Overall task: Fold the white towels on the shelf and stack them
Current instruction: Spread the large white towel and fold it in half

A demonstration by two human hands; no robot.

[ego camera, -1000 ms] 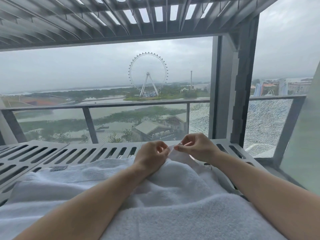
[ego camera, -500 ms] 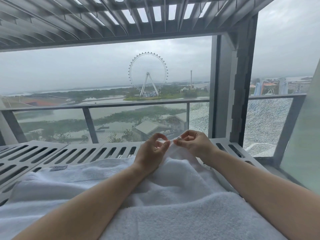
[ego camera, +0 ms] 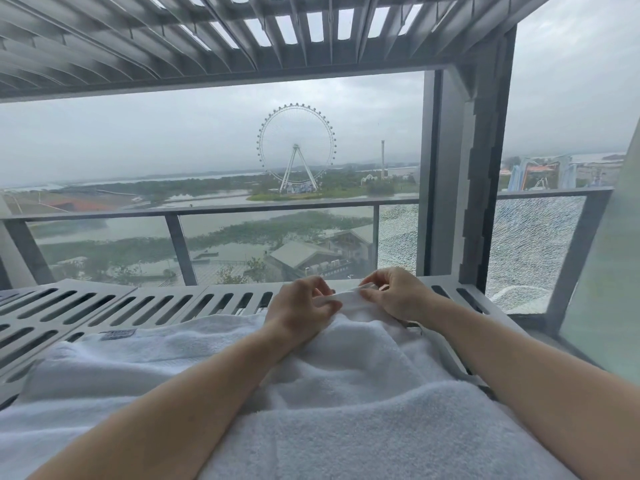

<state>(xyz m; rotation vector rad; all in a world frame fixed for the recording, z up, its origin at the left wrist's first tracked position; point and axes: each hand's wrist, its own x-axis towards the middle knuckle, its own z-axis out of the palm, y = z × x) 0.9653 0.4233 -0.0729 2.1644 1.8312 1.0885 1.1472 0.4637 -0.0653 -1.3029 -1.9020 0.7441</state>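
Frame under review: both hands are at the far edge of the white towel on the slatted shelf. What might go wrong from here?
1. The left hand and right hand pinch only a thin strip of the white towel at its far edge, close together; that small grip may slip when lifted.
2. The towel lies bunched under both forearms, so the fold could come out crooked.
3. The slatted shelf has open slots where a corner might catch.

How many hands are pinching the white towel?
2. The left hand pinches the far edge of the white towel, and the right hand pinches the same edge just beside it. No other hands are in view.
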